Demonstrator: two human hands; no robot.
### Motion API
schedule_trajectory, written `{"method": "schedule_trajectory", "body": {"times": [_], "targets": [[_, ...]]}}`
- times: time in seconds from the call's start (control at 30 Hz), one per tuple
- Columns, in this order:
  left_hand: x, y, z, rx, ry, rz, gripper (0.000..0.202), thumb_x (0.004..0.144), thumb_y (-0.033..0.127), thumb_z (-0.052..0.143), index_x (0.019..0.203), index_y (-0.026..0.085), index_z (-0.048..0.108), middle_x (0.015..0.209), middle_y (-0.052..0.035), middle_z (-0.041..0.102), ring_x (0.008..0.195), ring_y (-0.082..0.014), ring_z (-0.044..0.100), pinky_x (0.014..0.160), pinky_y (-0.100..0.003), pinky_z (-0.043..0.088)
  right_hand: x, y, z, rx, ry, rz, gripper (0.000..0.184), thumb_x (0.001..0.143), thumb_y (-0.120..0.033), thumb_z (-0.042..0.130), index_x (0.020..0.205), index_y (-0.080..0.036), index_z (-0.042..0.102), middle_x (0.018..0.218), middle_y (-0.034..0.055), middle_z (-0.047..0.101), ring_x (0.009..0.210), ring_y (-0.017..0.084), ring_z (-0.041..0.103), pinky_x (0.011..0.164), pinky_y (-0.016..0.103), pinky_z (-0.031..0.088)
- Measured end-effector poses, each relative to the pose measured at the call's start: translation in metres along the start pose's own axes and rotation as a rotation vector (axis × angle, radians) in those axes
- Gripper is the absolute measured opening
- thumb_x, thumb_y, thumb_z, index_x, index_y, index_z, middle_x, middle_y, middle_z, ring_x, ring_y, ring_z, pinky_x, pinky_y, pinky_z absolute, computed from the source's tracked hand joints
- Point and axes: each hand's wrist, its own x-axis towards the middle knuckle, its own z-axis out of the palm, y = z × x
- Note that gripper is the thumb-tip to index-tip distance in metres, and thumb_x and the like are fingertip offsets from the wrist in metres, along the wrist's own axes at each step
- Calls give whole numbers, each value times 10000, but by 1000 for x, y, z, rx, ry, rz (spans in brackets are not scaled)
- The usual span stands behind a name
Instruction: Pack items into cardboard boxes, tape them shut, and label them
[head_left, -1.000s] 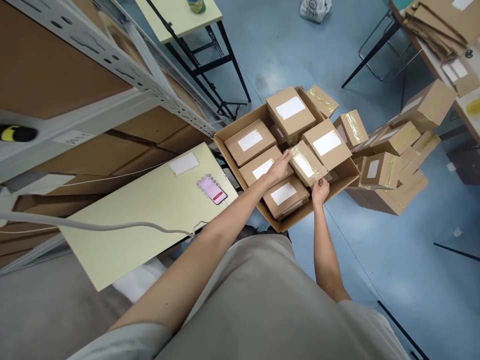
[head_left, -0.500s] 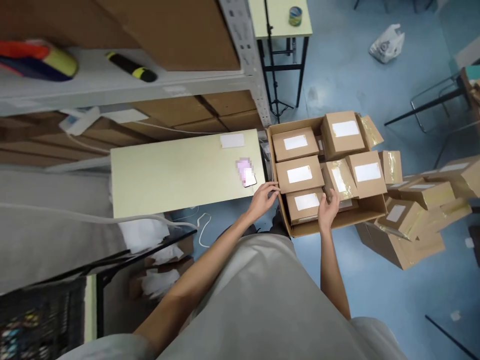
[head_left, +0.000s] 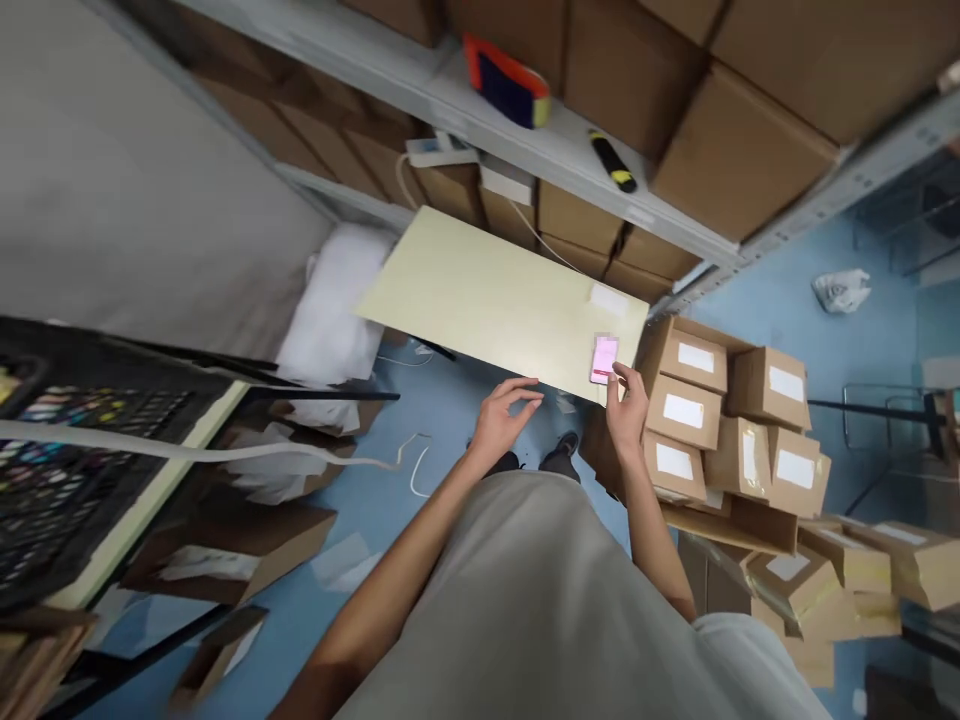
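At far left, a black tray of small coloured pieces stands on a pale surface, a grey cable crossing above it. Below sit open cartons on the floor, then a white bundle near the left end of a pale table. Behind the table runs a metal shelf packed with brown boxes; on it lie an orange-and-navy object and a black-and-yellow tool. A white card and a phone lie towards the table's right end. Further right, a large carton holds smaller labelled boxes, with more taped boxes beyond it.

The left hand hangs by the table's front edge, thumb and forefinger parted, holding nothing. The right hand is at the phone's lower right corner, fingers bent and a narrow gap between thumb and forefinger; it grips nothing visible, and whether it touches the phone is unclear.

Left of the phone, pale tabletop stretches to the far corner. Blue floor lies under the left hand. At right, the carton's wall stands just beside the table's end, close to the right forearm.
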Motion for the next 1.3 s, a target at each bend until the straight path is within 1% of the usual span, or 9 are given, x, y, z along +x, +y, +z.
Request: {"method": "schedule_trajectory", "body": {"times": [0.17, 0.27, 0.33, 0.43, 0.53, 0.7, 0.97, 1.17, 1.3], "targets": [[-25, -31, -115, -39, 307, -23, 206, 1007, 368, 763, 838, 256, 802, 1288, -94, 842, 1179, -285, 811, 1097, -496, 651, -19, -98, 106, 107, -168, -122, 386, 1119, -527, 580, 1207, -213, 787, 1241, 137, 837, 1182, 268, 782, 1058, 442, 624], [-43, -44, -181, -68, 496, -33, 167, 1030, 377, 738, 984, 261, 848, 1285, -97, 848, 1189, -273, 809, 1084, -469, 659, -34, -152, 167, 168, -289, -210, 385, 1106, -533, 603, 1184, -213, 801, 1222, 133, 845, 1168, 264, 789, 1041, 427, 629], [-56, -51, -221, -77, 602, -36, 181, 1039, 390, 737, 1064, 271, 872, 1292, -95, 849, 1203, -271, 807, 1122, -478, 645, -45, -185, 205, 201, -366, -259, 386, 1098, -534, 612, 1175, -211, 808, 1206, 133, 848, 1150, 265, 794, 1022, 422, 635], [-74, -63, -267, -90, 762, -64, 172, 1015, 410, 780, 967, 270, 868, 1267, -92, 852, 1187, -273, 810, 1138, -494, 634, -58, -227, 252, 236, -477, -310, 395, 1098, -532, 617, 1181, -201, 815, 1208, 142, 849, 1141, 267, 800, 1005, 416, 639], [-84, -76, -300, -136, 917, -121, 246, 991, 451, 809, 850, 249, 817, 1231, -97, 855, 1162, -271, 812, 1091, -482, 655, -66, -257, 293, 251, -592, -346, 408, 1102, -538, 616, 1188, -192, 816, 1225, 151, 848, 1161, 271, 801, 1043, 427, 634], [-91, -97, -346, -176, 1105, -190, 291, 1029, 522, 768, 1054, 247, 860, 1236, -112, 853, 1196, -266, 809, 1022, -438, 680, -63, -288, 366, 255, -779, -378, 427, 1081, -556, 633, 1174, -184, 819, 1207, 156, 856, 1142, 276, 809, 1067, 443, 635], [-113, -122, -429, -19, 1376, -358, 280, 989, 540, 814, 972, 267, 875, 1185, -93, 848, 1147, -265, 815, 1087, -472, 675, -74, -350, 493, 283, -1191, -463, 409, 1088, -547, 620, 1197, -207, 819, 1213, 144, 867, 1119, 272, 819, 1034, 441, 662], [-122, -138, -467, -13, 1543, -488, 269, 962, 519, 813, 952, 250, 833, 1225, -99, 828, 1168, -265, 807, 1054, -456, 689, -101, -399, 559, 294, -1488, -601, 330, 1102, -487, 616, 1166, -240, 825, 1189, 117, 871, 1087, 269, 825, 1021, 421, 671], [-129, -155, -490, -52, 1619, -527, 261, 958, 491, 782, 881, 242, 782, 1211, -100, 833, 1199, -273, 801, 1059, -454, 680, -133, -422, 594, 280, -1630, -652, 284, 1113, -436, 617, 1219, -252, 806, 1230, 102, 868, 1094, 250, 835, 1015, 387, 677]]}}
